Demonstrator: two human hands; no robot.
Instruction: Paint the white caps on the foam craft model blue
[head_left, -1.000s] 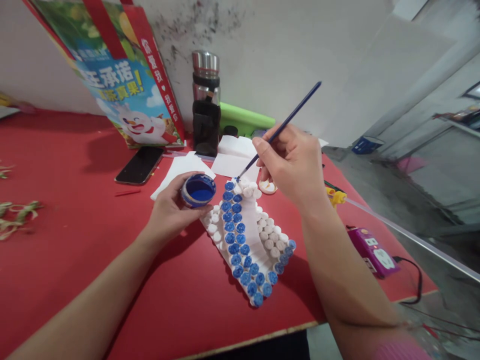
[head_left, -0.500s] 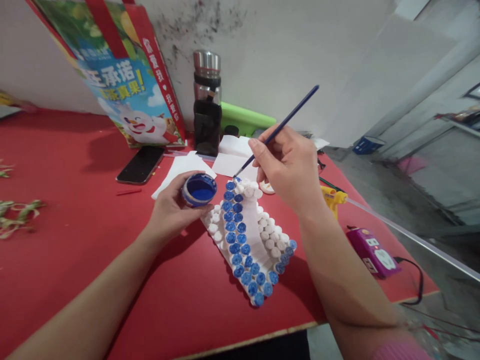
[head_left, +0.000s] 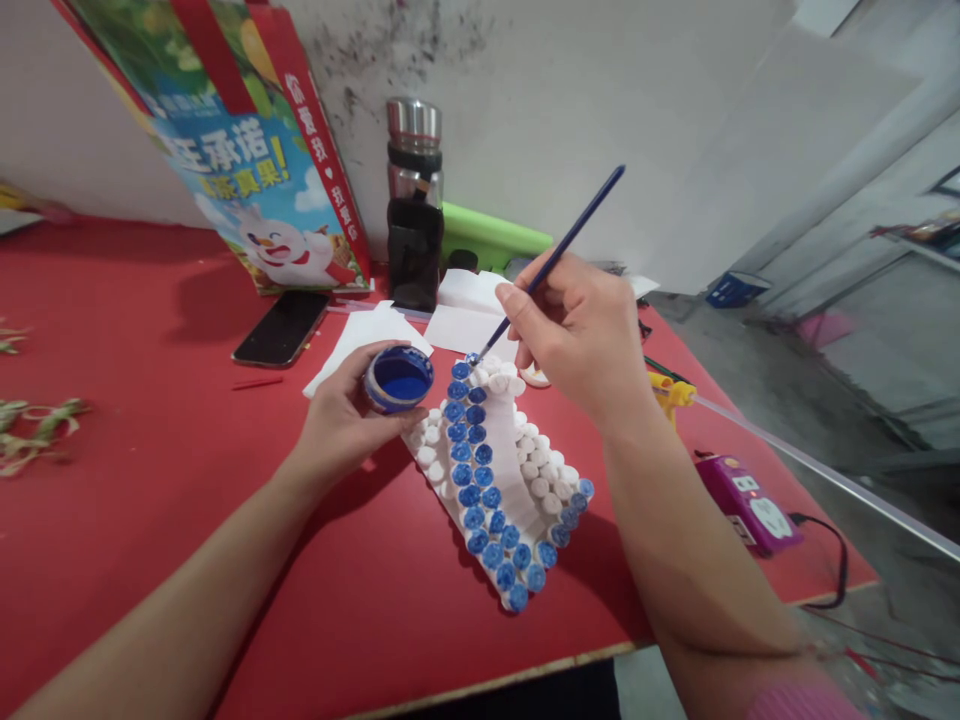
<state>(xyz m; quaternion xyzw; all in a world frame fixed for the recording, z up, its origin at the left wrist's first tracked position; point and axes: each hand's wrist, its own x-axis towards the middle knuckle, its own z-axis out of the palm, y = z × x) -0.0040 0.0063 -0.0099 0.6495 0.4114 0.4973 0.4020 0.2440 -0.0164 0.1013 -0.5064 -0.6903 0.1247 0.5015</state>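
Note:
My left hand is wrapped round a small jar of blue paint, tilted so its open mouth faces me. Between the thumb and fingers of my right hand is a thin dark-blue paintbrush. Its tip touches the far end of a craft piece, a white board set with small rolled paper coils. A double row of blue coils curves down the board and round its near corner. White coils sit on the right side, and more lie on the left, partly behind my left hand.
Behind the piece are white paper sheets, a phone, a steel flask and a printed bag. At right are a yellow glue gun and a purple power socket on the red table.
The brush tip has shifted slightly right and down across the far coils, and the handle's top end has moved left. More blue shows on a coil there. My left hand holds still.

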